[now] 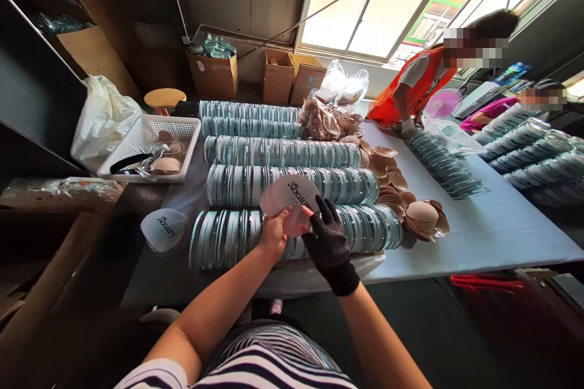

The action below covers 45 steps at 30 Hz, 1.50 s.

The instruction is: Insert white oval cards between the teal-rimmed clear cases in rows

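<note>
My left hand (pixel 274 232), bare, pinches the lower left edge of a rounded white printed card (pixel 285 192) with black lettering. At the card's lower right is my right hand (pixel 328 237), in a black ribbed glove with some fingertips bare. Its thumb and forefinger close on that edge, while the other fingers extend across the lettering. Under both hands, rows of clear round plastic cases (pixel 292 181) stand on edge, tightly packed. A similar printed card (pixel 163 230) lies by itself to the left. Tan bra pads (pixel 422 216) are piled past the right end of the rows.
A white basket (pixel 194 143) holding pads and a black-handled tool sits left. Bagged pads (pixel 331 118) lie behind the rows. Across the table (pixel 479 225), a person in an orange vest (pixel 413 91) handles a row of cases (pixel 449 164). Cardboard boxes (pixel 214 76) stand behind.
</note>
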Available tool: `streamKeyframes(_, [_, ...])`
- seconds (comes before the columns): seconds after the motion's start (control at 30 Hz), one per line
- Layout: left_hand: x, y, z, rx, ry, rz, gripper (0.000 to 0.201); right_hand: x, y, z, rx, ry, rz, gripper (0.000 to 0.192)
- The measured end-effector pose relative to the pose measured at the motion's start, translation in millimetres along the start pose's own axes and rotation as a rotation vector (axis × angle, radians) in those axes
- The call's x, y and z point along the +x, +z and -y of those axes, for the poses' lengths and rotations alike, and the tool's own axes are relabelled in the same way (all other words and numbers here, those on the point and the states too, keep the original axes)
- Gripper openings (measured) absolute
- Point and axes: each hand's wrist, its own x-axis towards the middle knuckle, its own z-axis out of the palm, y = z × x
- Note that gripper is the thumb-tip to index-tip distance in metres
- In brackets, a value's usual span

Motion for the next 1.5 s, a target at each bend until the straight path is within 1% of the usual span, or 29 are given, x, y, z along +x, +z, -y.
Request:
streamKeyframes(0.03, [-2, -1.4, 0, 0.018, 0.002, -0.004, 0.034, -4, 2, 3, -0.004, 0.033, -0.053, 0.049])
streamKeyframes(0.1, [-5, -4.7, -1, 0.047, 0.001, -0.013, 0.037, -9, 6, 4, 0.006, 0.151, -0.130, 0.061])
streamKeyframes(0.17, [-6, -8.2, 0, 0.063, -0.009, -0.023, 0.041, -9, 8, 2, 0.035, 0.222, -0.143, 0.060])
streamKeyframes(0.2, [-6, -9.6, 1, 0.068, -0.012, -0.019, 0.042, -8, 9, 2, 0.057, 0.225, -0.123, 0.056])
streamKeyframes(0.27, [-6, -11.0, 1, 0.066, -0.010, -0.001, 0.041, -6, 10, 4, 0.114, 0.230, -0.041, 0.046])
streamKeyframes(0.33, [-6, -10.7, -1, 0.050, -0.022, 0.030, 0.039, -6, 10, 8, 0.205, 0.294, 0.082, 0.040])
streamKeyframes(0.37, [-5, -10.3, -3, 0.034, -0.032, 0.039, 0.037, -8, 9, 10, 0.252, 0.354, 0.122, 0.042])
streamKeyframes(0.4, [-4, -10.1, -6, 0.014, -0.044, 0.040, 0.035, -12, 6, 10, 0.287, 0.425, 0.122, 0.046])
streamKeyframes(0.43, [-2, -10.3, -11, -0.006, -0.047, 0.030, 0.033, -19, 2, 10, 0.301, 0.488, 0.090, 0.051])
streamKeyframes(0.5, [5, -12.5, -22, -0.045, -0.022, -0.023, 0.029, -44, -8, 10, 0.235, 0.560, 0.023, 0.061])
streamKeyframes(0.53, [9, -14.4, -27, -0.066, 0.000, -0.064, 0.029, -62, -14, 10, 0.170, 0.567, 0.043, 0.063])
streamKeyframes(0.57, [14, -16.5, -33, -0.087, 0.019, -0.098, 0.031, -80, -19, 12, 0.105, 0.550, 0.116, 0.063])
streamKeyframes(0.67, [26, -22.3, -42, -0.144, 0.023, -0.153, 0.035, -130, -23, 22, 0.044, 0.471, 0.472, 0.052])
streamKeyframes(0.7, [29, -23.4, -43, -0.155, 0.012, -0.156, 0.035, -139, -20, 27, 0.048, 0.454, 0.568, 0.049])
streamKeyframes(0.73, [31, -24.1, -43, -0.161, 0.002, -0.156, 0.034, -144, -14, 31, 0.049, 0.444, 0.634, 0.047])
streamKeyframes(0.8, [31, -24.4, -42, -0.166, -0.017, -0.148, 0.033, -137, 2, 39, 0.046, 0.432, 0.697, 0.046])
streamKeyframes(0.87, [30, -24.1, -41, -0.167, -0.042, -0.136, 0.031, -116, 22, 44, 0.030, 0.420, 0.712, 0.045])
streamKeyframes(0.93, [29, -23.8, -41, -0.168, -0.059, -0.134, 0.029, -94, 40, 47, -0.009, 0.415, 0.704, 0.041])
streamKeyframes(1.0, [29, -23.5, -43, -0.177, -0.062, -0.145, 0.028, -82, 51, 49, -0.052, 0.409, 0.660, 0.033])
streamKeyframes(1.07, [29, -23.1, -45, -0.200, -0.068, -0.168, 0.028, -81, 54, 47, -0.046, 0.384, 0.581, 0.031])
streamKeyframes(1.13, [29, -22.8, -47, -0.225, -0.084, -0.183, 0.028, -88, 54, 42, -0.009, 0.362, 0.506, 0.033])
streamKeyframes(1.2, [29, -23.0, -48, -0.242, -0.097, -0.182, 0.028, -94, 56, 36, 0.024, 0.358, 0.474, 0.033])
streamKeyframes(1.3, [29, -24.5, -47, -0.258, -0.110, -0.167, 0.028, -90, 66, 31, 0.031, 0.379, 0.502, 0.029])
streamKeyframes(1.37, [29, -25.5, -46, -0.261, -0.117, -0.158, 0.028, -80, 75, 33, -0.035, 0.366, 0.540, 0.026])
streamKeyframes(1.43, [29, -25.8, -46, -0.257, -0.123, -0.159, 0.029, -70, 79, 37, -0.132, 0.302, 0.600, 0.026])
streamKeyframes(1.5, [29, -25.3, -49, -0.252, -0.142, -0.165, 0.028, -64, 78, 40, -0.198, 0.245, 0.659, 0.025])
